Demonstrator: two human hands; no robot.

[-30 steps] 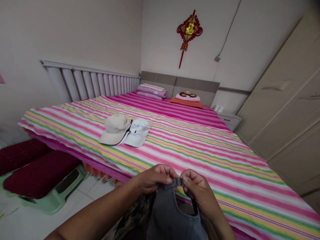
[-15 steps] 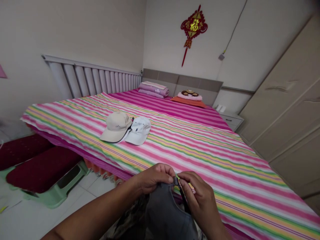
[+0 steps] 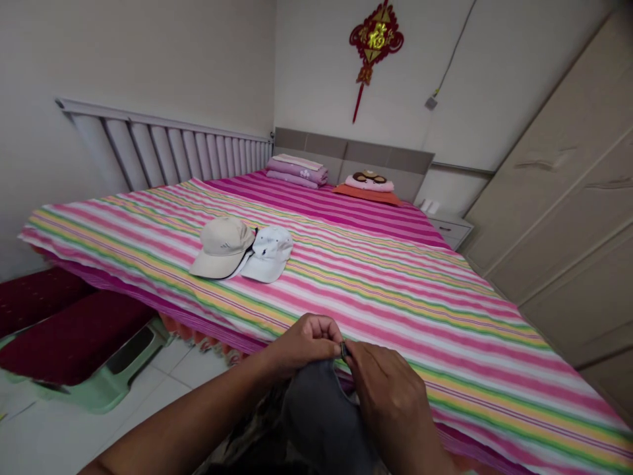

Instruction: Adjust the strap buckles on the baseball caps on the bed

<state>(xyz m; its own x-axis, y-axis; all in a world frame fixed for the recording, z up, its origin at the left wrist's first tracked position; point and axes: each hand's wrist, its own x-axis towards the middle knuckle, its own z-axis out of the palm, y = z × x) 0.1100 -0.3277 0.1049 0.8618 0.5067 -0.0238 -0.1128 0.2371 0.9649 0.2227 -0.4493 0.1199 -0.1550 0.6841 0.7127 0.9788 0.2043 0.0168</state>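
Pinching the small buckle [image 3: 343,349] of what looks like a grey cap [image 3: 319,415], left hand [image 3: 306,343] and right hand [image 3: 390,406] both closed tight on it, just over the striped bedspread's [image 3: 445,330] near edge!

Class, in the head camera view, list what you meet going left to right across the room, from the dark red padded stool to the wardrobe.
dark red padded stool → beige baseball cap → white baseball cap → white bedside cabinet → cream wardrobe

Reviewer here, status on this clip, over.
Left hand, right hand pinching strap of gray cap. Beige cap, white cap on bedspread beyond.
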